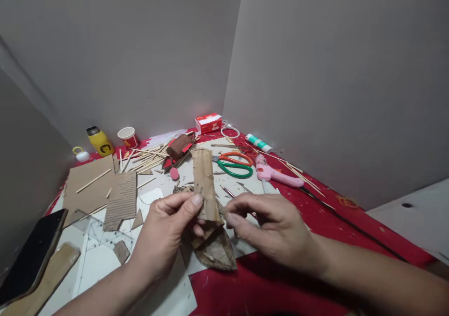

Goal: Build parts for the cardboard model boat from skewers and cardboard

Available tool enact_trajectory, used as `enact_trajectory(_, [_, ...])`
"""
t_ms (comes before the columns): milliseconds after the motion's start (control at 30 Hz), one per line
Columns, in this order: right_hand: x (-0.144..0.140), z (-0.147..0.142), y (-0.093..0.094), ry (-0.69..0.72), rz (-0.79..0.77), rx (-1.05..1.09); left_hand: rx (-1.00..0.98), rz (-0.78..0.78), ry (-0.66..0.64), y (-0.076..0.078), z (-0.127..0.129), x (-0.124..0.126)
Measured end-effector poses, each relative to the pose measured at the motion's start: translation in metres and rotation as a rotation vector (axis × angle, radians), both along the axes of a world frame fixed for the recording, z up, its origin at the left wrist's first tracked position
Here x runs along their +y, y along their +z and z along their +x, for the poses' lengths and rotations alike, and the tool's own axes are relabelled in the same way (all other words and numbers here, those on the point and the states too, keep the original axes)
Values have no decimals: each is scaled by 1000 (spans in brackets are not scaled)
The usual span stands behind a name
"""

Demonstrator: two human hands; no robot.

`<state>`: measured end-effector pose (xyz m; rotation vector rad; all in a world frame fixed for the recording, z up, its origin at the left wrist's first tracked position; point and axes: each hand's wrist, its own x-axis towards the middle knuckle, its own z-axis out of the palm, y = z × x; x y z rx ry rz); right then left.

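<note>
From the head view, the surface (pixel 315 222) wears a red cover and sits in a corner formed by plain grey walls (pixel 315 72). White sheets lie over its middle, strewn with thin wooden sticks (pixel 147 157) and cardboard pieces (pixel 105 189). Along the back stand a yellow bottle (pixel 100 141), a paper cup (pixel 127 136) and a small red and white box (pixel 208 122). Green and orange scissors (pixel 235 165) lie just beside a pink glue gun (pixel 277 175), with a glue stick tube (pixel 258 143) behind them. A dark phone (pixel 31 255) lies at the near left edge.

The left hand (pixel 164 236) comes in from below, wrist bent, its grip pinching a brown cardboard strip (pixel 205 185) between thumb and fingers; the strip stands upright above the surface, near the middle of the view, with crumpled brown scraps hanging beneath it. The right hand (pixel 270 227) reaches in from the right, fingers curled and fingertips pressed together near the strip's lower right edge; whether they touch it cannot be told.
</note>
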<state>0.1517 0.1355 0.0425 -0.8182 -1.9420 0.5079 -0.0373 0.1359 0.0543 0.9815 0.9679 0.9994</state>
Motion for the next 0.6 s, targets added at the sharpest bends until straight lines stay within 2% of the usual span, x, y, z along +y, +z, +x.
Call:
enact_trajectory(233, [0, -4, -5, -5, 186, -67, 2, -53, 132, -2, 7, -6])
enact_trajectory(600, [1, 1, -13, -30, 435, -453, 171, 70, 121, -5, 9, -10])
